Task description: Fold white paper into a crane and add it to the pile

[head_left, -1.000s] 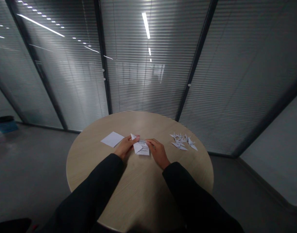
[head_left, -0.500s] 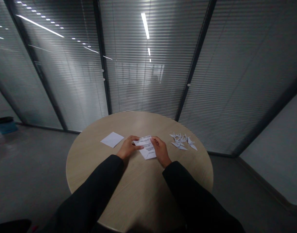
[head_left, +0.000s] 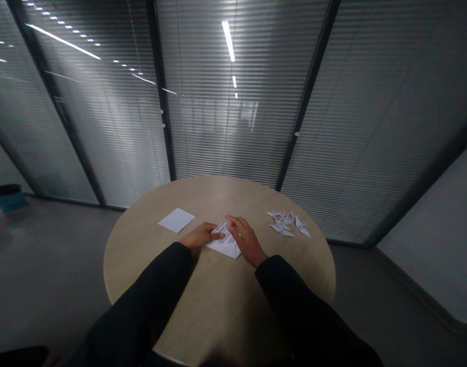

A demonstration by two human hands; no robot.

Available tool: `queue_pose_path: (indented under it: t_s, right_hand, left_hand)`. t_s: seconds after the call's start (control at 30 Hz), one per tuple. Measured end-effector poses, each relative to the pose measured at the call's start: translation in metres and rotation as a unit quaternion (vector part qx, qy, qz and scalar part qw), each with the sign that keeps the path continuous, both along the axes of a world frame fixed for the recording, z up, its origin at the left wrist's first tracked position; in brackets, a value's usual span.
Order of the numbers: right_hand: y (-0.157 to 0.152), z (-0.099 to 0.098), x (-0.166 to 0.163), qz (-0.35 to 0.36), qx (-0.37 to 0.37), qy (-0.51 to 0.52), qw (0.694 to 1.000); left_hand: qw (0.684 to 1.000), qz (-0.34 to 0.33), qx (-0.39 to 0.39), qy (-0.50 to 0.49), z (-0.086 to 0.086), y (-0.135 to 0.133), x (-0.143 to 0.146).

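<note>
A folded sheet of paper (head_left: 226, 245) with printed lines of text lies between my hands at the middle of the round table. My left hand (head_left: 199, 237) grips its left side, the thumb on top and the other fingers partly hidden. From the right, my right hand (head_left: 247, 238) reaches over the paper's upper right edge, with fingers extended and apart, touching the paper without a visible grip. To the left rests a blank white square of paper (head_left: 176, 220). Several folded paper cranes (head_left: 282, 222) sit in a cluster to the right.
The round wooden table (head_left: 202, 306) stands close to glass panels with blinds (head_left: 225, 132). A blue bin (head_left: 7, 198) with a black rim is on the floor at far left. A pale wall (head_left: 439, 244) rises on the right.
The printed paper has turned and its near corner has shifted right and towards me. My right hand's fingers have moved left across its top and straightened. My left hand has slid slightly nearer.
</note>
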State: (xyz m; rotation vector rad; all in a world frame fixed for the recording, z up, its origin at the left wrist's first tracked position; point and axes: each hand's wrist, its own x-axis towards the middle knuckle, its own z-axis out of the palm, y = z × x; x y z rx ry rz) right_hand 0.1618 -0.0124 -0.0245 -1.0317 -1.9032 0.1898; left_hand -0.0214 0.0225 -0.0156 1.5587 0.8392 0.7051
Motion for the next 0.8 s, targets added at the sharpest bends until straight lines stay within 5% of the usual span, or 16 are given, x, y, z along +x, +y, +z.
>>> queue_pose_path:
  t_s: [0.1,0.33,0.8]
  right_hand:
    - [-0.003,0.002,0.001,-0.036,0.068,-0.039,0.996]
    - [-0.004,-0.003,-0.001,0.032,0.13,-0.191,0.972]
    - [-0.009,0.005,0.002,-0.029,0.179,-0.149,0.972]
  left_hand:
    - [0.996,0.073,-0.001,-0.044,-0.005,0.006,-0.002]
    - [0.98,0.149,-0.034,-0.127,-0.007,0.01,-0.001]
    - [0.932,0.198,-0.169,-0.251,0.002,0.005,0.002]
